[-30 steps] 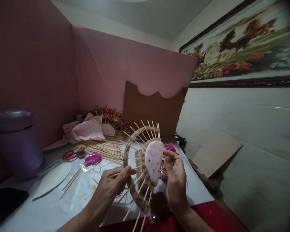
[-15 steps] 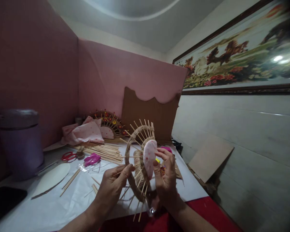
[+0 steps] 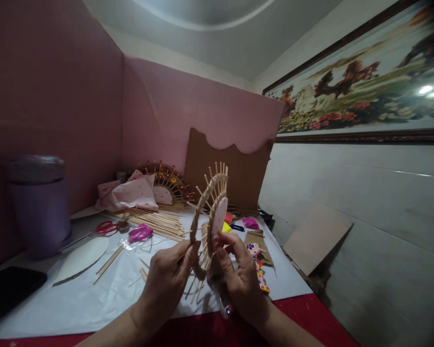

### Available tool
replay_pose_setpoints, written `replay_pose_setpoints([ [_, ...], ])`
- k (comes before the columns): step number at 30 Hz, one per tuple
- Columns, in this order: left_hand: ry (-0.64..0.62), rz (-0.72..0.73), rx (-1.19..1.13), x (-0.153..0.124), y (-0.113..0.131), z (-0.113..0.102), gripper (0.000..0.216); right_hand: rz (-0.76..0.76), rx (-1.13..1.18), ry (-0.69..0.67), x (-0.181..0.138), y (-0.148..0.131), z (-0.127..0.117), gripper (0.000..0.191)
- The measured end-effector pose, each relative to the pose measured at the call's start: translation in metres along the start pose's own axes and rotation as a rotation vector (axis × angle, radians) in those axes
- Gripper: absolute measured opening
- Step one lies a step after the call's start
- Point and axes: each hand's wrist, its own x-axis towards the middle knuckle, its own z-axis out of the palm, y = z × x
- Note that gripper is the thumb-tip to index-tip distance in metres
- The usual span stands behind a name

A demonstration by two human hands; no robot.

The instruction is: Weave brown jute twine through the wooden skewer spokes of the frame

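Between my hands, above the table, is a half-round fan-shaped craft piece (image 3: 196, 219) with thin wooden sticks fanning out through a twine-wrapped arch. Its inner half-round carries pink spotted cloth (image 3: 221, 213). My left hand (image 3: 171, 270) pinches the outer twine arch between thumb and fingers. My right hand (image 3: 238, 274) closes on the lower edge of the cloth-covered centre, thumb toward me. The piece is turned nearly edge-on, so much of its face is hidden. Below it, partly covered by my hands, lies a clear plastic item (image 3: 225, 306) I cannot make out.
At the back left stand a decorated fan piece (image 3: 183, 183) and crumpled pink cloth (image 3: 128, 193). Wooden sticks (image 3: 155, 222), red scissors (image 3: 106, 227), a pink packet (image 3: 140, 233) and a white oval sheet (image 3: 81, 262) lie leftward. A purple tumbler (image 3: 39, 207) and dark phone (image 3: 12, 294) are far left.
The craft piece has turned more edge-on, its cloth face now narrower. My right hand has shifted down and left to the cloth's lower edge, uncovering colourful patterned pieces on the table.
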Motion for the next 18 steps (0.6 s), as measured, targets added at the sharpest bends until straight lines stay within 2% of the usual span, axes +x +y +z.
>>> replay_pose_setpoints([
  [4, 0.052, -0.180, -0.243, 0.003, 0.002, 0.003, 0.029, -0.122, -0.086, 0.060, 0.001, 0.004, -0.003, 0.023],
  [8, 0.102, -0.372, -0.434, 0.010, -0.003, 0.001, 0.034, -0.187, -0.158, 0.201, 0.005, 0.010, -0.006, 0.024],
  [11, 0.150, -0.431, -0.552, 0.015, -0.006, -0.003, 0.038, -0.102, -0.127, 0.332, 0.010, 0.017, -0.006, 0.020],
  [13, 0.157, -0.455, -0.623, 0.017, -0.006, -0.007, 0.039, 0.017, -0.074, 0.366, 0.012, 0.022, -0.005, 0.017],
  [15, 0.133, -0.463, -0.675, 0.019, -0.005, -0.009, 0.038, 0.128, -0.019, 0.341, 0.013, 0.028, -0.003, 0.016],
  [18, 0.053, -0.458, -0.714, 0.018, -0.005, -0.009, 0.037, 0.184, 0.032, 0.198, 0.013, 0.037, 0.002, 0.015],
])
